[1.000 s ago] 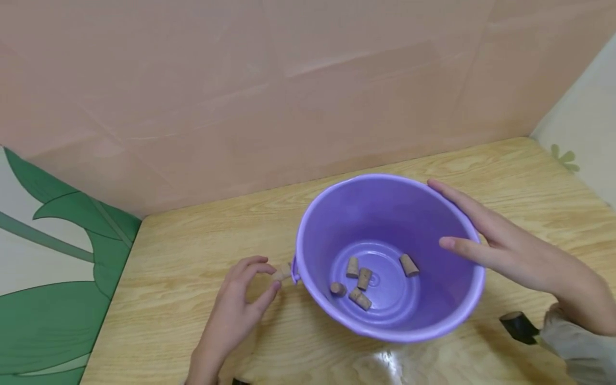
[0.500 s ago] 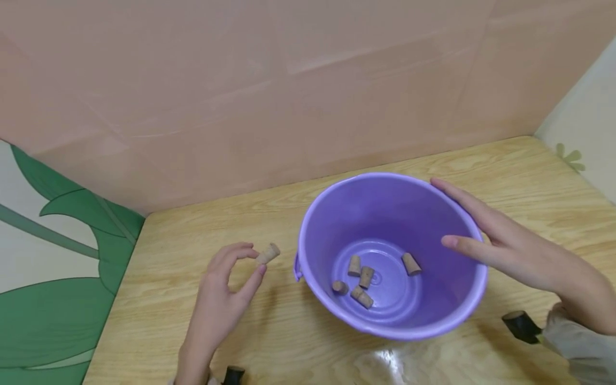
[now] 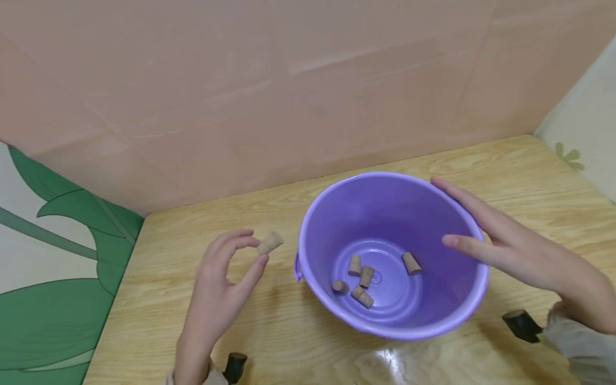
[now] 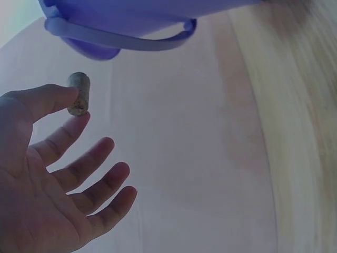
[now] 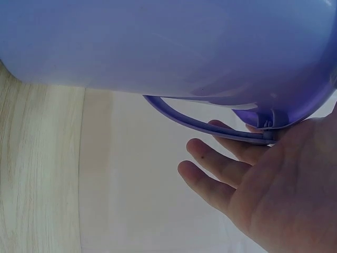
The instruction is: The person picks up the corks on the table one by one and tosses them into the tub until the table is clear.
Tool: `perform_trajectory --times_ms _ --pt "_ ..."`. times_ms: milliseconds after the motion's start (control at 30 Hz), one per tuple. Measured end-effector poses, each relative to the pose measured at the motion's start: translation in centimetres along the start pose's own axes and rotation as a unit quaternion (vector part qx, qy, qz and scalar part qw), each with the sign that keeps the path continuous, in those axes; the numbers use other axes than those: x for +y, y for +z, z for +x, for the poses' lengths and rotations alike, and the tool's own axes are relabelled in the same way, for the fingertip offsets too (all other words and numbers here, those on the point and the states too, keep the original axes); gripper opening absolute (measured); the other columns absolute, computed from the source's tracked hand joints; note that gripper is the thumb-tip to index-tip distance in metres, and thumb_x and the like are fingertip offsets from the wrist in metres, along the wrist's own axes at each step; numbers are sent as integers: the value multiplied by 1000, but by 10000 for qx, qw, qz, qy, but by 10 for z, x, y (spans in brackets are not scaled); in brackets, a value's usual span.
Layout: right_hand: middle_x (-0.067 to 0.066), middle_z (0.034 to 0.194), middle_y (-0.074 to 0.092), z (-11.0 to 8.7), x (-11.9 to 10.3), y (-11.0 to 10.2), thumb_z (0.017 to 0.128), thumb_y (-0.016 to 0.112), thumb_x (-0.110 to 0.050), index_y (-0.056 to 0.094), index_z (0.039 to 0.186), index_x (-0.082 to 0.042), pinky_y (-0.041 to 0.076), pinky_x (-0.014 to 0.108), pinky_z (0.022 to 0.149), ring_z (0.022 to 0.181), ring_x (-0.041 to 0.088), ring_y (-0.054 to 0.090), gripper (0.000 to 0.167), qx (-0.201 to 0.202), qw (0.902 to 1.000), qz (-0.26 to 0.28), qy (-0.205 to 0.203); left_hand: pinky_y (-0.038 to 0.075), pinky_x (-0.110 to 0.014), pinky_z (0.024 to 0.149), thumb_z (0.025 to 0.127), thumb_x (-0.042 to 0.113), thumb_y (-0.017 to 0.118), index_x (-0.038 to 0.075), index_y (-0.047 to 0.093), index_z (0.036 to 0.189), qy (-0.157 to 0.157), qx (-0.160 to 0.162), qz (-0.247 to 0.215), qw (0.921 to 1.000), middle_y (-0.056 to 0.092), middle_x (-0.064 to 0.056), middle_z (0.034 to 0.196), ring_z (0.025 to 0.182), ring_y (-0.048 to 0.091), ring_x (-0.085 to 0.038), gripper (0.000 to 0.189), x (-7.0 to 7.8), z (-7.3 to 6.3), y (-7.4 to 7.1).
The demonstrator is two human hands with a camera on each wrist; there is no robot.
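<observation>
My left hand (image 3: 218,291) pinches a tapered cork stopper (image 3: 270,243) between thumb and fingertip, left of the purple bucket (image 3: 392,335) and apart from it. The left wrist view shows this cork (image 4: 79,95) raised between thumb and index finger, the other fingers spread loosely. My right hand (image 3: 515,248) holds the bucket by its right rim, thumb inside the wall and fingers outside. In the right wrist view, those fingers (image 5: 221,171) extend past the bucket's handle (image 5: 200,125). Several corks (image 3: 367,276) lie scattered on the bucket's bottom.
The bucket stands on a wood-grain table (image 3: 192,235). A pinkish wall covering (image 3: 289,107) rises behind the table, with a green leaf-patterned panel (image 3: 43,321) at left and a pale panel (image 3: 587,117) at right. Dark wrist-mounted devices (image 3: 522,326) show near the sleeves.
My left hand has moved left and away from the bucket, lifting the cork from beside the bucket's left side. The right hand keeps its place on the rim.
</observation>
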State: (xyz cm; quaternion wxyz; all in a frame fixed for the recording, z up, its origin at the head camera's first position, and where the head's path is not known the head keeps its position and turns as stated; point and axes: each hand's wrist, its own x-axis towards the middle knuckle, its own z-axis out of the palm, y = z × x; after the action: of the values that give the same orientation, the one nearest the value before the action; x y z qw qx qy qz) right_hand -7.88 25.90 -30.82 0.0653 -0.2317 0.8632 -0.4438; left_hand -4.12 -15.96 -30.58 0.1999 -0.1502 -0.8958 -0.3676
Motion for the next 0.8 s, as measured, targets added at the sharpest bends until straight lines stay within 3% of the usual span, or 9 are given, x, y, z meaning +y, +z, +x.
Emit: perform_trajectory --times_ms 467,800 --pt "-7 157 33 0 1 0 95 60 -7 14 159 -32 33 2 95 130 -2 43 83 -2 10000 -22 -35 44 -49 101 84 11 77 13 70 106 432 182 -226 9986 66 -5 126 121 56 -22 24 31 12 4" --pt "-8 156 34 1 0 0 95 60 -7 14 159 -32 33 2 95 130 0 44 83 -7 10000 3 -69 44 -47 103 84 15 77 14 70 105 638 25 -271 9976 64 -4 128 123 54 -20 22 46 18 15"
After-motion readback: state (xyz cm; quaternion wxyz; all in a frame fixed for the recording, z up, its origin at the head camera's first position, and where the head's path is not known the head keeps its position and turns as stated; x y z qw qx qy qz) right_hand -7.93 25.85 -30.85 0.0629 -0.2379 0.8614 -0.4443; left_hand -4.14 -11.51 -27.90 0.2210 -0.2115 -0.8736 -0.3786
